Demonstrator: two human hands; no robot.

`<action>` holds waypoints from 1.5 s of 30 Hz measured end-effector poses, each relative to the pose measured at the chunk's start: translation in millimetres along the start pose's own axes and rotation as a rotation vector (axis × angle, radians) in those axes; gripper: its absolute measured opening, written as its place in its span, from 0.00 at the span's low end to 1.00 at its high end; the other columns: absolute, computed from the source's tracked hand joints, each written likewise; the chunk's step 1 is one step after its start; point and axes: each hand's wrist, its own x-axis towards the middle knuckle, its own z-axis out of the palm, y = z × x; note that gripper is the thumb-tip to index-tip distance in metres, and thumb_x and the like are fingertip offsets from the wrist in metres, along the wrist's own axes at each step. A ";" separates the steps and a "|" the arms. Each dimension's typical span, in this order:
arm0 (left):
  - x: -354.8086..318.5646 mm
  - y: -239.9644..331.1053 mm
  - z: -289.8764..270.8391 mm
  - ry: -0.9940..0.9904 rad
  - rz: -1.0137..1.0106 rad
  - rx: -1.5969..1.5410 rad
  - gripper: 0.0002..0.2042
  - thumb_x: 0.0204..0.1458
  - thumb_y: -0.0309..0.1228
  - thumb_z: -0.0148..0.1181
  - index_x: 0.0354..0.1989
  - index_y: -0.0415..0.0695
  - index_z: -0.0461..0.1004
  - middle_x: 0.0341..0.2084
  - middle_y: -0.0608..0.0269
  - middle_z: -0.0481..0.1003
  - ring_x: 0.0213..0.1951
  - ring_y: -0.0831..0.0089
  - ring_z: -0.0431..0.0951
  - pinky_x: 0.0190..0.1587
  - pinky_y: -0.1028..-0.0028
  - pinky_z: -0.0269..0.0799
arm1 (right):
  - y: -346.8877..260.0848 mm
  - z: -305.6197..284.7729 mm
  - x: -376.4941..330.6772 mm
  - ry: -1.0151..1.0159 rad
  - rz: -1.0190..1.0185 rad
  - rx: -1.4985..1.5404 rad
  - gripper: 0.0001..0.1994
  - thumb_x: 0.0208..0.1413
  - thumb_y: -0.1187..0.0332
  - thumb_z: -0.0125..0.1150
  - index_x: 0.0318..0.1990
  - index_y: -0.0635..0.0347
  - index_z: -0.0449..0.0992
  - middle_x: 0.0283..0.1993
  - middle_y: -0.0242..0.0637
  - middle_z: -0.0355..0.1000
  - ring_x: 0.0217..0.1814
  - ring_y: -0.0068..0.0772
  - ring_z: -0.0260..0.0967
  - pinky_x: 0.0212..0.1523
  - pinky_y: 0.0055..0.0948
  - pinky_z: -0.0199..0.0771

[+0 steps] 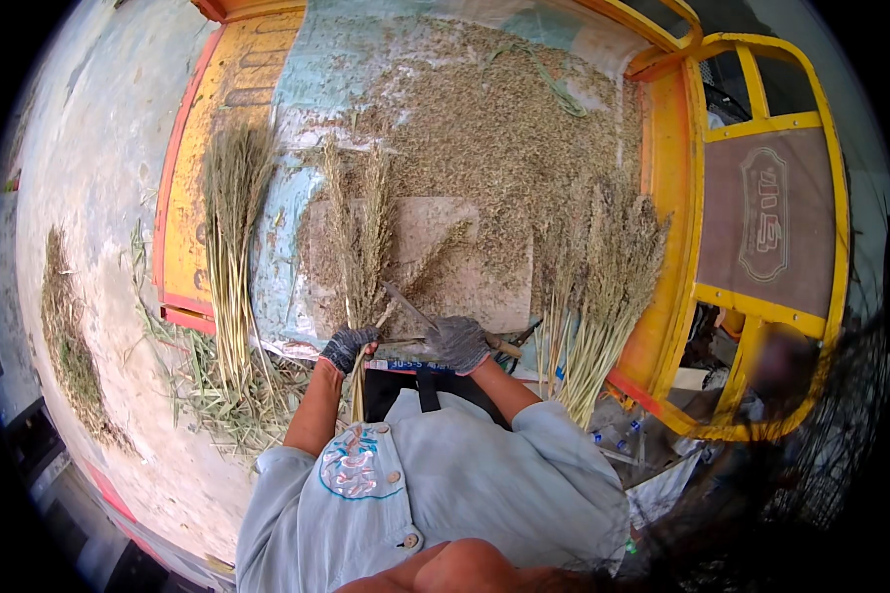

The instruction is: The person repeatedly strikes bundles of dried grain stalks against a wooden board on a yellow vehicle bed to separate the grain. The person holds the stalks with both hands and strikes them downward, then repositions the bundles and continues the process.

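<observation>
In my left hand (349, 349), gloved in grey, the fingers are closed round a few seed-headed stalks (376, 232) that look like broomcorn. Their heads point away from me over a flat tan board (445, 215), and their lower ends pass down beside my body. My right hand (458, 344), in a similar glove, grips a knife (409, 304). Its narrow blade slants up to the left toward the stalks, while a wooden handle end sticks out on the right. A thin stalk piece lies across between both hands. One loose seed head (439, 253) rests on the board.
Loose seed (494, 109) covers much of the sheeted yellow truck bed. One stalk bundle (235, 237) leans at the left, another bundle (603, 277) at the right. Yellow metal sides (670, 217) rise on the right. Cut leaves (232, 405) lie on the ground at left.
</observation>
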 end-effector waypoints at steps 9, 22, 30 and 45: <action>23.8 -21.7 -5.8 0.165 -0.093 0.072 0.07 0.45 0.28 0.63 0.22 0.40 0.73 0.15 0.62 0.70 0.16 0.73 0.67 0.19 0.73 0.62 | 0.0 2.4 25.0 -0.234 0.030 -0.084 0.13 0.52 0.56 0.50 0.28 0.54 0.74 0.27 0.41 0.73 0.29 0.43 0.72 0.30 0.44 0.70; 65.2 -43.8 1.1 0.418 0.109 0.597 0.18 0.41 0.36 0.68 0.36 0.39 0.71 0.21 0.57 0.74 0.20 0.67 0.72 0.24 0.69 0.68 | 62.6 -51.9 75.0 -0.154 0.618 -0.089 0.18 0.57 0.55 0.44 0.36 0.62 0.74 0.32 0.51 0.73 0.36 0.52 0.72 0.39 0.47 0.71; 56.0 -69.1 -24.3 0.500 0.234 0.639 0.18 0.42 0.35 0.65 0.39 0.38 0.71 0.27 0.59 0.76 0.24 0.66 0.72 0.30 0.69 0.71 | 69.3 4.8 32.5 -0.266 0.323 -0.088 0.16 0.56 0.58 0.45 0.36 0.60 0.74 0.31 0.49 0.74 0.34 0.48 0.73 0.35 0.47 0.71; 1.3 7.1 26.3 0.211 0.065 0.249 0.08 0.47 0.28 0.59 0.23 0.42 0.66 0.13 0.61 0.68 0.12 0.74 0.64 0.15 0.73 0.58 | 26.9 -10.7 58.9 -0.137 0.323 -0.085 0.17 0.57 0.57 0.45 0.32 0.61 0.73 0.29 0.50 0.73 0.33 0.49 0.73 0.34 0.46 0.72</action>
